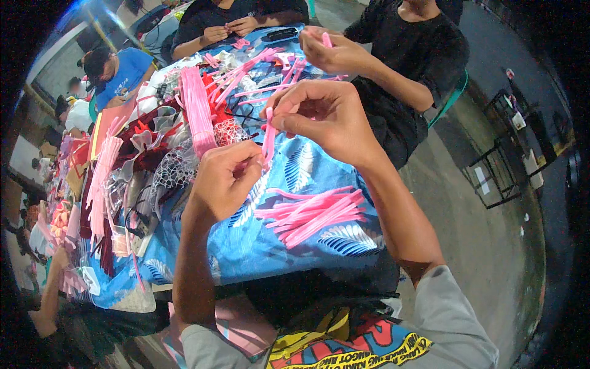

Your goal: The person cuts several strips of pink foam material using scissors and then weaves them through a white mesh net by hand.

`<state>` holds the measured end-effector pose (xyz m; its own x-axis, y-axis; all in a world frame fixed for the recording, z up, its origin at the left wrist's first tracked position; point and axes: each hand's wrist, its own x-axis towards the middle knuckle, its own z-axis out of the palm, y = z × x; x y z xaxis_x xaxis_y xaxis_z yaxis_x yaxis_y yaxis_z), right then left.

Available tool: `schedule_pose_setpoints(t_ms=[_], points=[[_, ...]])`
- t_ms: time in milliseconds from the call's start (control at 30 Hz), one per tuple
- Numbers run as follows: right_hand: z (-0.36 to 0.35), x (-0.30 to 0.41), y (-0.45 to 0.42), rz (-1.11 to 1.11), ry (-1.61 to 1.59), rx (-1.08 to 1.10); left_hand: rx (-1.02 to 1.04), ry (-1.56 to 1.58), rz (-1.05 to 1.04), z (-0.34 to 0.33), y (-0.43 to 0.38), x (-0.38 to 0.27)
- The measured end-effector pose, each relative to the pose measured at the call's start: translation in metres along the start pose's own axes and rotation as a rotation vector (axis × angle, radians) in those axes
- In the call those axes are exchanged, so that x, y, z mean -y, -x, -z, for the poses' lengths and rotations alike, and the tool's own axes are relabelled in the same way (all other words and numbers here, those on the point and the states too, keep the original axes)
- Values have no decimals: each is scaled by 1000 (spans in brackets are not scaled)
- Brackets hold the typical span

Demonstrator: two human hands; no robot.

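Observation:
Between my two hands runs a short pink pipe cleaner (268, 138), bent into a narrow loop. My left hand (226, 177) pinches its lower end between thumb and fingers. The upper end is gripped by the thumb and index finger of my right hand (327, 120). Below my hands a loose pile of pink pipe cleaners (315, 213) lies on the blue leaf-patterned tablecloth (258, 258). A thick bundle of long pink pipe cleaners (196, 104) lies just beyond my left hand.
Paler pink pipe cleaners (103, 184), white netting (177, 168) and dark red material crowd the left side. A pink and white glue gun (282, 59) lies farther back. Co-workers sit across the table; one person's hand (334, 50) is close beyond my right hand.

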<state>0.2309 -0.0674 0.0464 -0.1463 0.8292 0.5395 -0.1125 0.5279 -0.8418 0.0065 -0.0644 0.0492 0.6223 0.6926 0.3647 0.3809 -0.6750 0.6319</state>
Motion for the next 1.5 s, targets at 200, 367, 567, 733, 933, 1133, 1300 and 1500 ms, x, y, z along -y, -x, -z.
schedule_pose_setpoints(t_ms=[200, 367, 567, 733, 933, 1133, 1300, 1500], points=[[-3, 3, 1, 11, -4, 8, 48, 46, -29, 3, 1, 2], [-5, 8, 3, -1, 65, 56, 115, 52, 37, 6, 2, 6], [-5, 0, 0, -16, 46, -37, 9, 130, 48, 8, 5, 9], [-2, 0, 0, -33, 6, -42, -171, 47, 14, 6, 4, 12], [-2, 0, -1, -76, -87, -71, -284, -84, -66, 4, 2, 9], [-3, 1, -1, -121, -132, -60, -312, -135, -113, 4, 3, 6], [-4, 4, -1, -107, -168, -69, -336, -140, -114, 0, 1, 6], [-8, 6, -1, -110, -178, -83, -294, -242, -188, -1, 1, 3]])
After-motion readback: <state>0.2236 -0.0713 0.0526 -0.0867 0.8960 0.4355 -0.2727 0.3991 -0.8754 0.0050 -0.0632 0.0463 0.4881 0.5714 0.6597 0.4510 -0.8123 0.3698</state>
